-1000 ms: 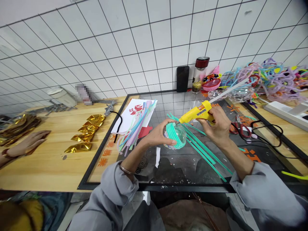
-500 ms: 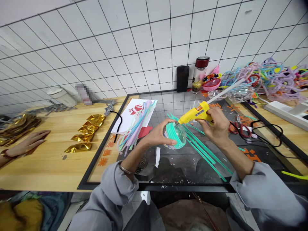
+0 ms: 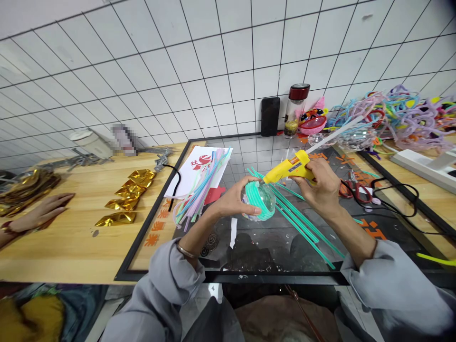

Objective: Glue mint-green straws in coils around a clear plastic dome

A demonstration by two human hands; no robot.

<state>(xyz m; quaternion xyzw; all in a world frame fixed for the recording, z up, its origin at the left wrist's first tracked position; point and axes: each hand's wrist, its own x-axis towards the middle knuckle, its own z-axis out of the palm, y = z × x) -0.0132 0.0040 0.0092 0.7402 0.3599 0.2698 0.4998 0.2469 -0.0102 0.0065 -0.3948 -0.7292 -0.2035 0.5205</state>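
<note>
My left hand (image 3: 237, 197) is wrapped round a clear plastic ball (image 3: 268, 199) banded with turquoise strips, thumb across its front. A yellow hot glue gun (image 3: 288, 168) is gripped in my right hand (image 3: 322, 183), a long white glue stick (image 3: 337, 134) jutting from its back end. The gun's nozzle points down at the ball's upper edge; whether it touches there I cannot tell. Loose turquoise strips (image 3: 302, 225) lie on the dark glass panel to the right of the ball.
Pastel strips (image 3: 204, 187) lie on a white sheet (image 3: 181, 166). Scissors (image 3: 352, 187) and a black cord (image 3: 402, 213) are at the right. A phone (image 3: 270, 117) and a bottle (image 3: 295, 111) stand by the wall. Another person's hand (image 3: 48, 211) rests left, near gold foil pieces (image 3: 135, 190).
The glue gun's nozzle has shifted very slightly to the left along the ball's upper edge. Both hands keep their hold, and the ball stays in the same place.
</note>
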